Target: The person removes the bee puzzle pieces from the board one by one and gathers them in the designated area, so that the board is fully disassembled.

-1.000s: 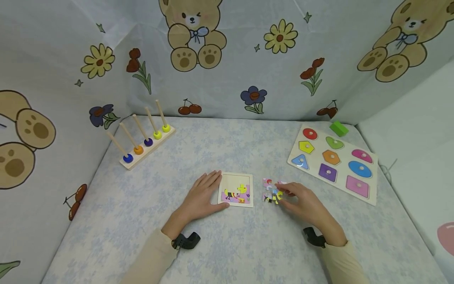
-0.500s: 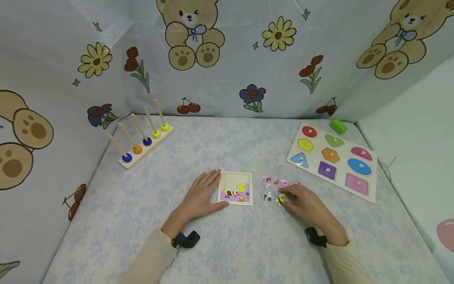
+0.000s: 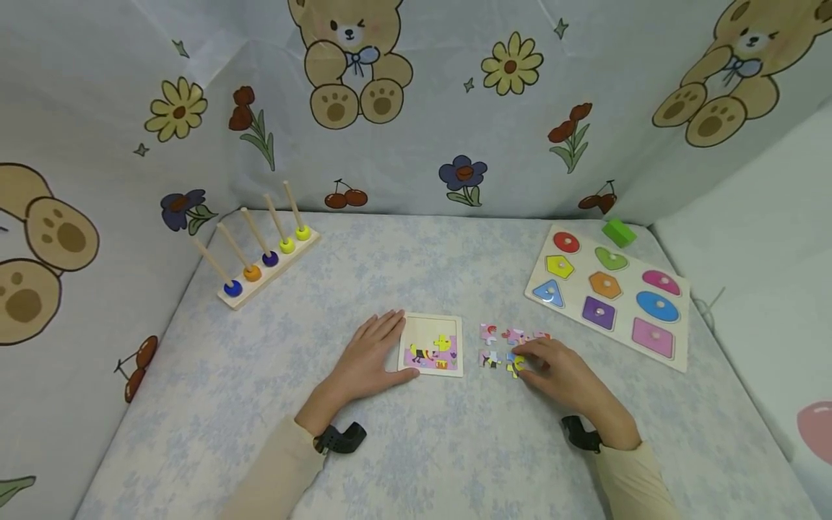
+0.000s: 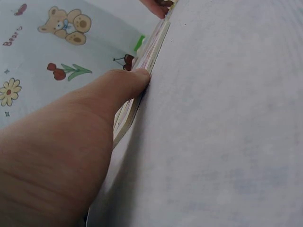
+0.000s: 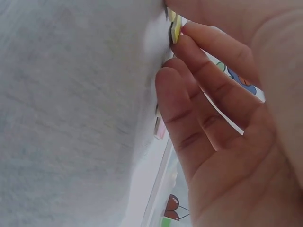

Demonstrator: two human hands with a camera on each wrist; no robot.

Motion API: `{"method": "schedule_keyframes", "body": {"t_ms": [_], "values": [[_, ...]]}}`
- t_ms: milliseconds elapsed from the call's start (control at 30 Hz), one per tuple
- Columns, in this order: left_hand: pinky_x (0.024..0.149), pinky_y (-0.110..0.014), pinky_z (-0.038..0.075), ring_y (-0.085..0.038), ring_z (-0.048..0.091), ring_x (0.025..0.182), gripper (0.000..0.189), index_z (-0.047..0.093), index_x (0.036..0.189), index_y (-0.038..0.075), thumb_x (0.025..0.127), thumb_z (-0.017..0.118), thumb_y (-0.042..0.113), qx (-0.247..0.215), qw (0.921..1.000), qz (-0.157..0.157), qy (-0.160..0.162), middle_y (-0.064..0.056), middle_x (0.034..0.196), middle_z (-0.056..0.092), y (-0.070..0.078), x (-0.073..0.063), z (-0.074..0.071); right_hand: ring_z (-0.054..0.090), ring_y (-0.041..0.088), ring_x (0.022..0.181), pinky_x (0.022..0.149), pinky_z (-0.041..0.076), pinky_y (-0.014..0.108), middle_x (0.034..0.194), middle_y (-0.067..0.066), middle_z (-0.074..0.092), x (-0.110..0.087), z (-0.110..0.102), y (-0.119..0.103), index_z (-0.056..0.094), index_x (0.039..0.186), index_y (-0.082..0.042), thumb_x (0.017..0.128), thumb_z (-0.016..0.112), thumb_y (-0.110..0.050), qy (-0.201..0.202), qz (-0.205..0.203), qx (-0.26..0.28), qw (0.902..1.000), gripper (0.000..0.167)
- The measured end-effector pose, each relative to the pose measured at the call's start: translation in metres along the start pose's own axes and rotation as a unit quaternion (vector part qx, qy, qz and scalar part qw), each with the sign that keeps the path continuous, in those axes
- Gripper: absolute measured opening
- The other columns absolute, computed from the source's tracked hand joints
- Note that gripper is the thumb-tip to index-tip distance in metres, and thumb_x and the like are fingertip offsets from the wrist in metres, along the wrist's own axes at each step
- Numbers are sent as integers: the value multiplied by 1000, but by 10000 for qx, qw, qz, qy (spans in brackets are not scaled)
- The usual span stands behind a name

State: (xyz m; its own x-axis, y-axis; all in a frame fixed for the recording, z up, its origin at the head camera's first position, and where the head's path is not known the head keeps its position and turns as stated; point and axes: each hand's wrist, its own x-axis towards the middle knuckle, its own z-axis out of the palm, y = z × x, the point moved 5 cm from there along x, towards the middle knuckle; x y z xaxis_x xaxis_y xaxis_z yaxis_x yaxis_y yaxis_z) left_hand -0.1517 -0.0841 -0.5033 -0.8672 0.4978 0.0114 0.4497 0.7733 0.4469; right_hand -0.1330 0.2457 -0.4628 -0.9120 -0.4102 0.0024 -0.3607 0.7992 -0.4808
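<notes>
My left hand (image 3: 370, 361) lies flat with its fingers along the left side of a small wooden puzzle tray (image 3: 422, 328). Its thumb (image 4: 139, 75) touches the tray's near edge in the left wrist view. Pink and yellow pieces (image 3: 430, 359) fill the lower part of the tray; bare wood shows above. To the right, my right hand (image 3: 559, 368) pinches a yellow jigsaw piece (image 3: 514, 367) between thumb and index finger, low over the table. The right wrist view shows the yellow piece (image 5: 176, 29) edge-on at the fingertips, the other fingers loosely bent.
Loose jigsaw pieces (image 3: 489, 332) lie right of the tray, partly behind the right hand. A shape board (image 3: 627, 296) with coloured knobbed shapes stands back right, beside a green block (image 3: 619, 233). At back left is a peg stand (image 3: 269, 271) with coloured rings.
My right hand has drawn slightly right and back from the upper loose pieces, uncovering them. The yellow piece has shifted a little right, away from its neighbour. The left hand stays on the tray.
</notes>
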Motion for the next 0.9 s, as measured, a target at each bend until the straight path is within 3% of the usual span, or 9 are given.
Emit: {"method": "schedule_keyframes", "body": {"t_ms": [400,900], "values": [[131,-45,10,-24,16,160,102,25,163,5,92,65,66,42,10000,-8,-26,-7,172,21,-1,0,1,63,18,99,84,62,39,116,3,70,8,-5,-3,73,122,-9,86,84,-10,-238,131,16,9996,37],[131,-45,10,-24,17,160,101,27,163,5,92,65,66,25,10000,1,5,-7,172,22,1,0,0,66,23,104,84,62,39,119,5,72,49,6,-45,72,126,-7,90,81,-13,-272,-541,308,9977,38]]}}
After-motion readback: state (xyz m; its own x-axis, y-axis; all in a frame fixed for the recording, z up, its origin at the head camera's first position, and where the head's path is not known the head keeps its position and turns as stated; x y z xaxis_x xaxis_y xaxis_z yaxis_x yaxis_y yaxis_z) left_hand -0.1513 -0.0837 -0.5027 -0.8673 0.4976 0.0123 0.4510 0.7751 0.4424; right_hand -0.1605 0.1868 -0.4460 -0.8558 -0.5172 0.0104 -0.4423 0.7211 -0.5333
